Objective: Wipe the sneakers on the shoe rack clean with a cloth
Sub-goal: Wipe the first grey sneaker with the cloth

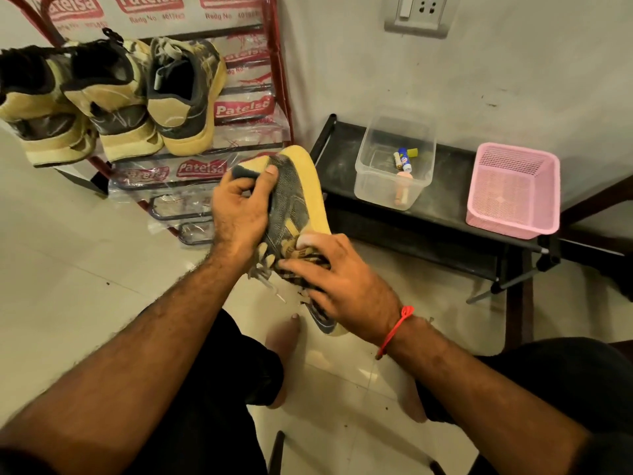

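Head view looks down on a seated person with a sneaker held in the air at frame centre, toe pointing toward 12 o'clock, pale sole turned to 3 o'clock. The left hand grips the toe end, thumb on the grey upper, its fingers curled round the shoe and what looks like a dark cloth. The right hand holds the lace and heel end; its fingers lie spread over the upper, and a pale bit under them may be cloth too, though I cannot tell.

Judging by this, the step in hand is wiping one sneaker off the rack, about midway through the task, since three more sneakers sit heels outward on the shoe rack at 10 o'clock. The next move likely calls for rubbing the cloth along the side panel and sole edge while the right hand steadies the heel, then turning the shoe to reach the far side.

Room is fair: bare floor lies open toward 9 o'clock. At 2 o'clock a low black shelf stands near the sole, carrying a clear tub and a pink basket. A wide swing toward 3 o'clock could knock its front edge, and the rack's red frame is near the toe.
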